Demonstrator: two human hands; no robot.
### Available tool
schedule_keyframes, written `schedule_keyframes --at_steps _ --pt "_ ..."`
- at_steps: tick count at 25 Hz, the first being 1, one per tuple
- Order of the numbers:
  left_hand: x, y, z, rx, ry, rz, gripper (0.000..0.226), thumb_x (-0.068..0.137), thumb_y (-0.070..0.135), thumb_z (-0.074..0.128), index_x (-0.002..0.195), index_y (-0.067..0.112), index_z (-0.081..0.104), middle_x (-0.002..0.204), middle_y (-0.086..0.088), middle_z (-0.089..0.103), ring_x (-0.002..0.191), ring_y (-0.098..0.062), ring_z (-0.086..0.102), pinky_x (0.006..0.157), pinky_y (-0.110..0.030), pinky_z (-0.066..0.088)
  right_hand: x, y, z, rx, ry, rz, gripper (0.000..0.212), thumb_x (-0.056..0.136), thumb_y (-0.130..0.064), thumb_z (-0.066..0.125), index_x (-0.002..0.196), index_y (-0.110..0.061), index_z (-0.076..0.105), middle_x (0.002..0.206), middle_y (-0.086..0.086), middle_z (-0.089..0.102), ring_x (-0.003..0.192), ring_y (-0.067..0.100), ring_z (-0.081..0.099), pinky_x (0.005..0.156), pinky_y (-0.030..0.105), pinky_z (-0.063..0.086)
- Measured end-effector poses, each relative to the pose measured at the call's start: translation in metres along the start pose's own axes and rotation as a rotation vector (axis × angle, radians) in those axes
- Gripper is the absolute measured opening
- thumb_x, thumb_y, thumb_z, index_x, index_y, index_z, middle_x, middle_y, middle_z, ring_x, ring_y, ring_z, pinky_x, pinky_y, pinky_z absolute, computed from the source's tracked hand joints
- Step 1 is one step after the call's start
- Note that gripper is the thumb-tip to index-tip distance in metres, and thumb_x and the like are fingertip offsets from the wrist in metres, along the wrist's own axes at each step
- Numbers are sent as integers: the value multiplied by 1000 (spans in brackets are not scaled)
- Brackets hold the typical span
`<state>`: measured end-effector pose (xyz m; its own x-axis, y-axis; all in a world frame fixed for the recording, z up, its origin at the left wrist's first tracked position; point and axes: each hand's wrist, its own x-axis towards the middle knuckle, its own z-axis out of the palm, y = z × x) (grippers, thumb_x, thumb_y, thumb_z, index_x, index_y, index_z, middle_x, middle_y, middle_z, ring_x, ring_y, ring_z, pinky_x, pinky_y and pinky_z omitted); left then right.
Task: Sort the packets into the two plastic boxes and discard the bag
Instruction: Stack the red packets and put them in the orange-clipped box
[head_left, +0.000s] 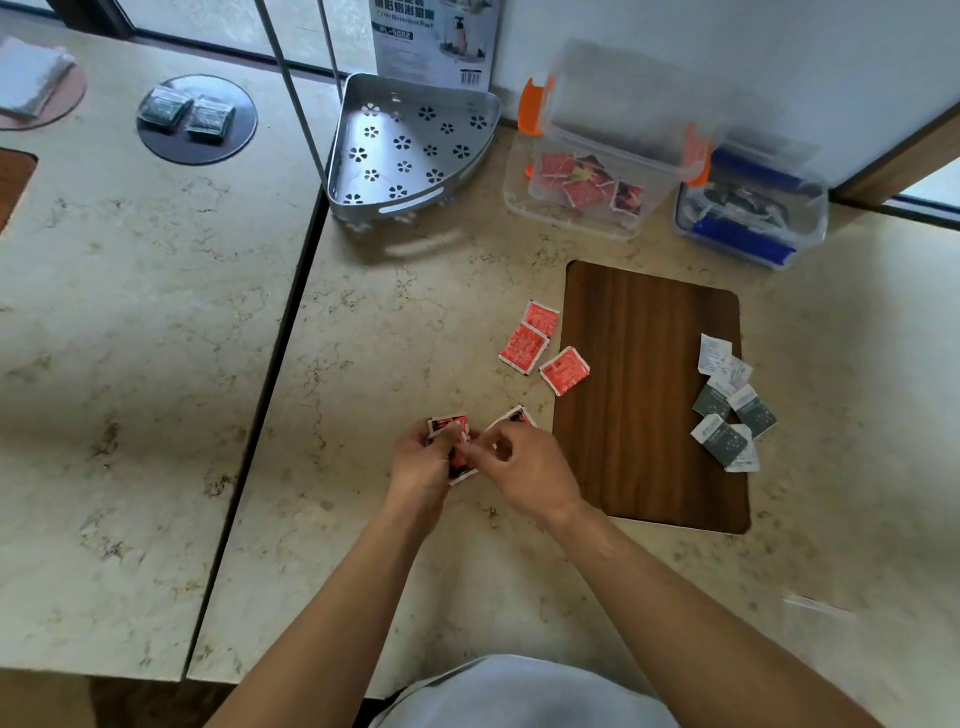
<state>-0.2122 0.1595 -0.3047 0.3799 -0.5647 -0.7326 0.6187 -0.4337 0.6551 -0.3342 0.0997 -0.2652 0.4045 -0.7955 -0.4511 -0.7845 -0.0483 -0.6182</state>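
Observation:
My left hand (422, 460) and my right hand (524, 467) meet near the table's middle, both closed on a small stack of red packets (457, 457). One more red packet (515, 415) pokes out behind my right hand. Three red packets (540, 345) lie loose beyond my hands. Several grey and white packets (730, 410) lie at the right edge of a wooden inlay. The orange-clipped clear box (582, 208) at the back holds red packets, its lid tipped up. To its right stands the blue-clipped clear box (753, 218). No bag is clearly visible.
A metal corner rack (410, 145) with flower cut-outs stands at the back centre, its carton behind it. Two dark packets (187, 114) lie on a round disc at the back left. The wooden inlay (644, 395) is set in the marble table. A gap splits two tabletops.

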Motion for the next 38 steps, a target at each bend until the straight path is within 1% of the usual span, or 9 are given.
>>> schedule_keyframes --at_steps 3,8,12,17,21,24,27,32,38 --pt "-6 4 -6 3 36 -3 17 95 10 65 107 -1 69 87 -16 77 72 -30 75 66 -43 63 8 17 -10 -11 183 130 34 88 -49 67 110 -22 64 109 -3 60 90 14 63 77 35 53" --pt "-14 11 -7 38 -28 -84 33 96 30 66 110 0 67 90 -17 75 73 -30 75 58 -41 61 12 32 -10 -324 70 81 56 81 -42 76 127 -20 52 122 3 47 115 20 47 96 33 47" --pt "-14 18 -4 -85 -48 -206 51 103 46 48 107 -3 66 85 -22 72 71 -37 73 62 -49 63 17 28 -21 160 105 97 12 91 -19 71 98 -25 64 96 -7 65 88 11 61 74 23 46" --pt "-9 23 8 -94 -89 -290 66 103 58 31 114 1 62 99 -23 73 81 -37 73 67 -50 62 27 16 -41 560 90 92 11 93 -12 69 96 -21 75 91 0 74 79 11 69 69 26 54" --pt "-9 25 24 15 -269 -291 51 105 45 39 124 5 65 115 -25 72 95 -34 72 71 -45 61 31 10 -42 271 -34 -66 14 89 -22 75 103 -22 76 92 -8 72 77 0 63 69 8 45" --pt "-7 28 37 -6 -286 -237 23 101 11 54 119 3 65 112 -26 72 94 -38 73 70 -44 63 40 12 -47 212 39 -68 12 92 -25 70 103 -24 76 97 -11 64 83 -3 57 69 9 39" --pt "3 31 45 0 -236 -211 22 97 -2 54 114 4 65 104 -20 74 86 -34 75 68 -43 65 59 26 -63 173 178 17 20 97 -24 62 112 -22 74 104 -6 59 91 5 58 71 8 37" --pt "16 33 53 18 -159 -247 23 95 -3 47 108 4 65 94 -20 77 80 -32 75 68 -46 63 76 50 -69 -64 241 217 58 89 -37 73 138 -18 48 139 8 38 108 20 61 88 30 56" --pt "15 34 58 -58 -171 -285 35 105 29 43 116 2 64 91 -18 76 77 -32 74 68 -46 62 72 48 -79 117 200 121 25 86 -31 77 102 -22 59 101 -6 61 85 13 64 74 20 55"
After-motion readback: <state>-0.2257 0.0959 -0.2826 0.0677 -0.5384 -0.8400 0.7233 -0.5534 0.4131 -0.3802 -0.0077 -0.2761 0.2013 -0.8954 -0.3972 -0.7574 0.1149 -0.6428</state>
